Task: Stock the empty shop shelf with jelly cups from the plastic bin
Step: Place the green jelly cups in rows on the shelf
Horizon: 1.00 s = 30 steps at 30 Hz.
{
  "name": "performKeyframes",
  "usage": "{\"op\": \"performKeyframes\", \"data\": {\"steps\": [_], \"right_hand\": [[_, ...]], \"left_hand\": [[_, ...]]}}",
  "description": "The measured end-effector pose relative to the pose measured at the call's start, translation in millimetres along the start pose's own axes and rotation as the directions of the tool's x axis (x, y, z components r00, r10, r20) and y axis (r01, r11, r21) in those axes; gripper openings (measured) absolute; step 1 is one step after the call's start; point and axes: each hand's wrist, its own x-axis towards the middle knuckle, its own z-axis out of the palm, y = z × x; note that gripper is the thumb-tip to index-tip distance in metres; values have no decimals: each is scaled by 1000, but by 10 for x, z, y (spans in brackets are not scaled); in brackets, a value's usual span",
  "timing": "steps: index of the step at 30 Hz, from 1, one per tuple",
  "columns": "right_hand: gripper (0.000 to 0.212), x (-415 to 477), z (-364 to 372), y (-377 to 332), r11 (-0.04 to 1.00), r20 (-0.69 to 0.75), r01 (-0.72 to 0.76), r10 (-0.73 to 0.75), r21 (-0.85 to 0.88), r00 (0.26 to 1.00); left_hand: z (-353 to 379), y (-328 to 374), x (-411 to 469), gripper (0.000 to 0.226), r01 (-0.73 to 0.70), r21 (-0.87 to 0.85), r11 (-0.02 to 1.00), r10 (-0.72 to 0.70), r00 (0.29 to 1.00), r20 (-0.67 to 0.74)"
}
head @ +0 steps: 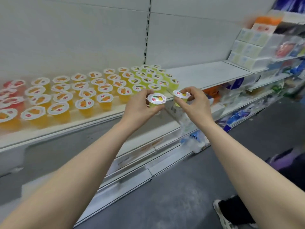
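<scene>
My left hand (142,105) grips a yellow-green jelly cup (156,99) with a white foil lid, held upright just off the front edge of the white shelf (208,75). Beside it, my right hand (193,103) holds a second yellow-green jelly cup (180,95) by its rim. On the shelf stand several rows of cups: red ones (11,93) at the far left, orange ones (85,93) in the middle, yellow-green ones (151,76) on the right. The plastic bin is out of view.
Right of the cups the shelf board is bare up to stacked white packs (247,47). Lower shelves (165,146) hold packaged goods. A grey floor (189,187) lies below, with a black shoe (234,212) at the bottom right.
</scene>
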Motion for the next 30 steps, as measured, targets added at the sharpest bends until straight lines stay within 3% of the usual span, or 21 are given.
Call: {"op": "performKeyframes", "data": {"steps": [10,21,27,30], "right_hand": [[25,1208,340,552,996,13,49,-50,78,999],[26,2323,667,932,987,29,-4,0,159,1000],[24,2872,911,1298,988,194,-38,8,150,981],[27,3087,1087,1456,993,305,18,-53,115,951]], "left_hand": [[357,29,1189,51,26,47,999,-21,995,-96],[396,-149,2211,48,98,78,992,-85,984,-156],[499,-213,2546,48,156,71,985,-136,962,-238],[600,-202,2686,49,195,103,975,-159,945,-284]]}}
